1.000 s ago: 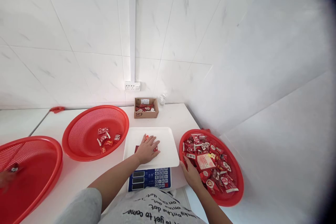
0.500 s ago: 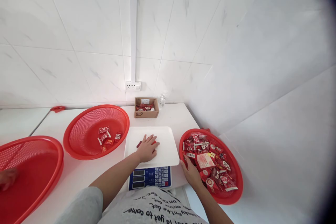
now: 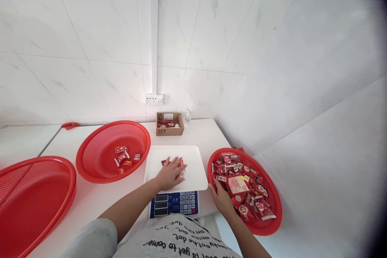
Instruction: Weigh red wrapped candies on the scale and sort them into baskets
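My left hand [image 3: 170,174] lies palm down with its fingers spread over a few small red candy packets [image 3: 182,163] on the white weighing tray [image 3: 196,169]. The hand partly covers the packets. Below the tray shows the blue keypad panel of a digital scale [image 3: 174,204]. At the right, my right hand [image 3: 221,198] is hooked over the near left rim of a red plastic basket [image 3: 276,213], thumb outside and fingers inside. Many red-wrapped packets [image 3: 254,189] fill this basket, with a pale pink card-like packet [image 3: 238,184] on top.
A second red basket [image 3: 87,145], left of the scale, holds several packets [image 3: 122,157]. Another red basket [image 3: 71,169] stands at the far left. Behind the tray are a small cardboard box [image 3: 171,131] of packets and a clear plastic item [image 3: 188,115] near the wall.
My left hand has shifted slightly on the tray, and more of the packets beneath it show. Another person's hand has left the far-left basket. My right hand stays at the rim.
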Available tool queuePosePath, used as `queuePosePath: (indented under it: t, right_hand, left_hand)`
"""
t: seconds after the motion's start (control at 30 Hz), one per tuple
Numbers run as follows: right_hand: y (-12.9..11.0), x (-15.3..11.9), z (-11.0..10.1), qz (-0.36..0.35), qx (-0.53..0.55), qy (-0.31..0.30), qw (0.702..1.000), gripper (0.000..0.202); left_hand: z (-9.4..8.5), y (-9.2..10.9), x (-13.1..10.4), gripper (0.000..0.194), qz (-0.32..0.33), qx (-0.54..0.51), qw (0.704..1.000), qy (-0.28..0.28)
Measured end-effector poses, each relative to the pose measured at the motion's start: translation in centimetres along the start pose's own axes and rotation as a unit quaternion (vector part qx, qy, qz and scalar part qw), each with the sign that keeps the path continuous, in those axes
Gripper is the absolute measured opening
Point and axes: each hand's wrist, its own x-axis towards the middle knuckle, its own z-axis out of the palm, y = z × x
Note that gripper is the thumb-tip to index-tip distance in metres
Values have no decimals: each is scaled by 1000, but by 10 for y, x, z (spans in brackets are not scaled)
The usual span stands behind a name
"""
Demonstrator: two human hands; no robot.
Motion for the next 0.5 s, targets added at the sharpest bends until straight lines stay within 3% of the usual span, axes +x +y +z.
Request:
queuePosePath:
  t: [0.1, 0.2, 0.33, 0.43, 0.5]
  right_hand:
    - [0, -1, 0, -1, -2, -2, 1000, 62]
    - [0, -1, 0, 5, -5, -4, 1000, 63]
    - [-1, -1, -1, 11, -5, -8, 1000, 64]
    - [-2, -1, -2, 11, -2, -8, 1000, 63]
    - [-2, -1, -2, 11, 0, -8, 1000, 63]
  left_hand:
    - [-17, -20, -12, 55, -128, 17, 991, 35]
    - [-36, -51, -38, 56, -297, 73, 950, 63]
    - [-60, -97, -100, 63, -473, 137, 866, 86]
    - [-72, -124, -154, 69, -598, 120, 791, 50]
    - [-77, -137, -184, 74, -664, 109, 737, 58]
